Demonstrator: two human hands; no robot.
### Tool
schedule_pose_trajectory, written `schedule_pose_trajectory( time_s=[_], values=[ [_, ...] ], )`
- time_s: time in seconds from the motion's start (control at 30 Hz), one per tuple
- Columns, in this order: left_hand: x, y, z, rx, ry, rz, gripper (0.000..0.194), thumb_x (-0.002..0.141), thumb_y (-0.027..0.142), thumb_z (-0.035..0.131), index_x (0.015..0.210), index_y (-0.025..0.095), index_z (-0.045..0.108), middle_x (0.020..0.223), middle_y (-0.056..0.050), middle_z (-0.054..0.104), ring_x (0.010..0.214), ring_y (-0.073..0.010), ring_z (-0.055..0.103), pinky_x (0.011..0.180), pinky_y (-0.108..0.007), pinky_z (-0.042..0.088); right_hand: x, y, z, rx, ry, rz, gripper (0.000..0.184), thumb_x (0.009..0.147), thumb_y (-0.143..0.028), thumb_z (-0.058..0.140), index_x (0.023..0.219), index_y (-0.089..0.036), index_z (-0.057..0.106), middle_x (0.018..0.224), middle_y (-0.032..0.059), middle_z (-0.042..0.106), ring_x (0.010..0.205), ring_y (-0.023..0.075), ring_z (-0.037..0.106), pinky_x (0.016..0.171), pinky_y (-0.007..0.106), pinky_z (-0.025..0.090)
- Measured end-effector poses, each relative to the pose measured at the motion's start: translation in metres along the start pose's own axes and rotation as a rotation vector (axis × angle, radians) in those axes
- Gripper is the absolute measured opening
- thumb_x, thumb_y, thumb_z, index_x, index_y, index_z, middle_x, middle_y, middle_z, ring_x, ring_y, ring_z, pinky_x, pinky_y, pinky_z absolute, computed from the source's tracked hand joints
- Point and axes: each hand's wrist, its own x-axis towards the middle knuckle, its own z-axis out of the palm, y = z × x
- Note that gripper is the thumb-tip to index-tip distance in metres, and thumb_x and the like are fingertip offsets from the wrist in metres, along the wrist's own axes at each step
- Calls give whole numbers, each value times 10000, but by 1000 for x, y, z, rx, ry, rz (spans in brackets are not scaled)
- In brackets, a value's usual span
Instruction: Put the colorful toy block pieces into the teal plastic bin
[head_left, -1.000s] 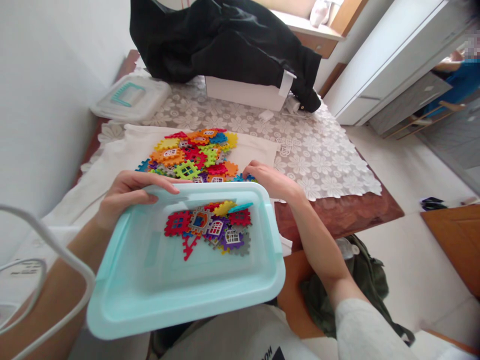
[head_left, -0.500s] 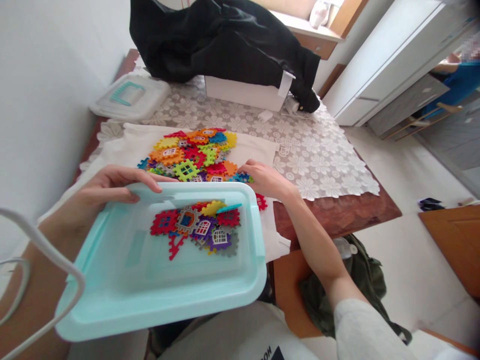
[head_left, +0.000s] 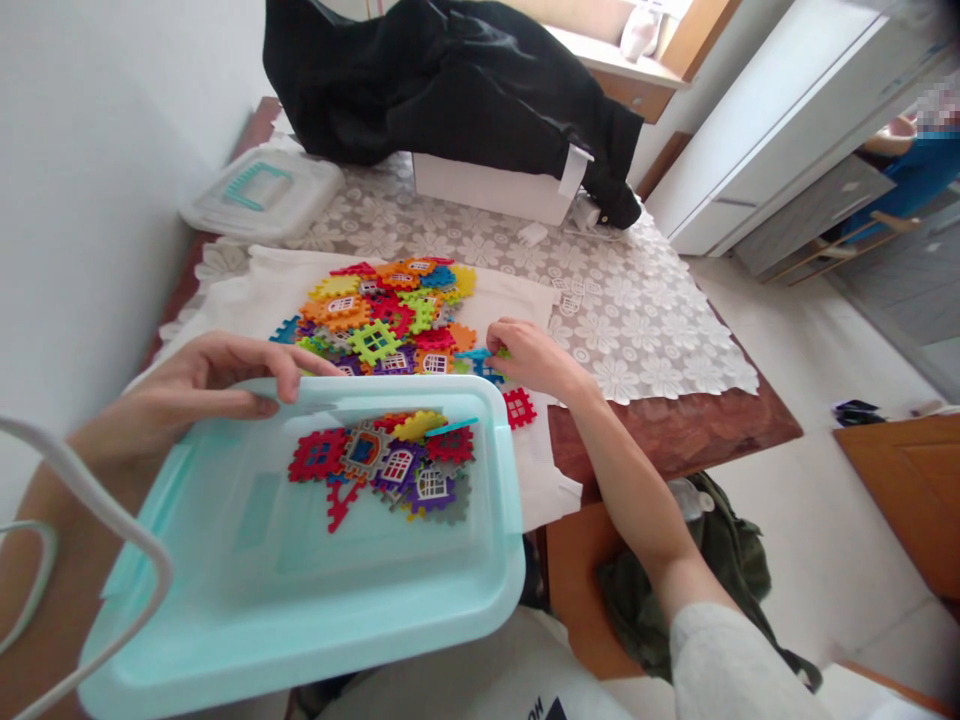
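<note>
My left hand (head_left: 210,380) grips the near rim of a pale aqua plastic box (head_left: 300,625), which is tilted over the table edge. Several interlocking plastic window-and-gear pieces (head_left: 382,465) in red, purple, grey and yellow lie inside it. My right hand (head_left: 529,358) rests at the edge of a colourful pile of similar pieces (head_left: 375,320), pinching what looks like a teal piece (head_left: 474,354). A red piece (head_left: 519,408) lies alone on the white cloth (head_left: 225,305), just below my right hand.
A translucent lid with a teal handle (head_left: 259,190) lies at the far left of the lace tablecloth (head_left: 637,320). Behind stand a white box (head_left: 487,190) and a black cloth heap (head_left: 450,90). A white cable (head_left: 82,490) crosses the near left. A person in blue (head_left: 900,165) is far right.
The aqua box has shifted left and toward me, fully uncovering the red piece on the cloth. My right hand has moved slightly and now pinches the teal piece at the pile's edge.
</note>
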Motion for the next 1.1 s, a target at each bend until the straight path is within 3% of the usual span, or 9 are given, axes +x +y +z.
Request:
schedule_pose_trajectory(
  time_s=[0.1,0.2,0.3,0.43,0.6,0.73,0.83,0.97,1.1],
  values=[
    [-7,8,12,-89,-12,-26,267,672,338,1080,720,230,841,1333,-140,903,1239,-467,837,833,-351,769,-1,0,-3,42,72,-10,163,917,-108,698,911,-238,599,1010,53,708,947,229,624,901,342,464],
    [0,4,8,-123,-35,-14,273,632,316,1050,883,266,955,1474,-116,871,1418,-517,763,1015,-421,749,-2,-1,-8,96,190,4,180,923,-127,706,876,-243,576,996,45,703,903,216,627,897,352,479],
    [13,-10,-10,47,-123,1,377,602,447,1039,930,264,1010,1351,-158,909,1388,-589,755,1212,-591,649,-2,-3,-12,131,239,18,186,924,-137,703,850,-248,573,993,47,709,907,223,648,883,360,501],
    [21,-21,-23,128,-115,-64,369,599,492,996,871,244,1010,1268,-197,920,1380,-656,729,1253,-692,584,-3,-3,-13,138,252,20,212,890,-79,651,815,-252,553,968,45,702,910,221,650,895,369,529],
    [4,-3,0,65,-60,-5,245,678,300,874,871,229,1008,1237,-188,928,1353,-592,767,1369,-677,450,-1,-3,-15,386,423,-37,259,940,-189,716,793,-265,517,1007,46,701,940,210,654,888,385,605],
    [-2,8,12,32,-83,-14,258,663,242,838,860,226,1004,1243,-185,929,1307,-550,802,1328,-627,507,1,-10,-14,739,575,-120,491,921,-480,902,783,-275,478,1002,25,689,923,195,655,819,366,627],
    [1,7,10,-7,-111,-31,267,693,235,843,902,207,1006,1263,-190,925,1301,-504,821,1321,-552,522,-4,-28,-9,976,637,-205,566,919,-529,946,796,-276,454,986,6,663,881,178,666,783,352,630],
    [4,3,5,-42,-165,-32,316,695,214,816,946,207,1008,1291,-191,920,1314,-472,825,1286,-510,548,-23,-65,-8,1067,456,-383,471,940,-523,967,823,-285,578,1033,20,740,927,200,756,822,385,686],
    [4,1,4,-52,-191,-22,344,693,192,800,966,203,1009,1305,-191,917,1325,-441,825,1273,-493,545,-32,-74,-13,832,198,-526,91,1055,-399,860,1087,-317,839,1209,69,835,1132,235,821,1068,461,697]
  ],
)
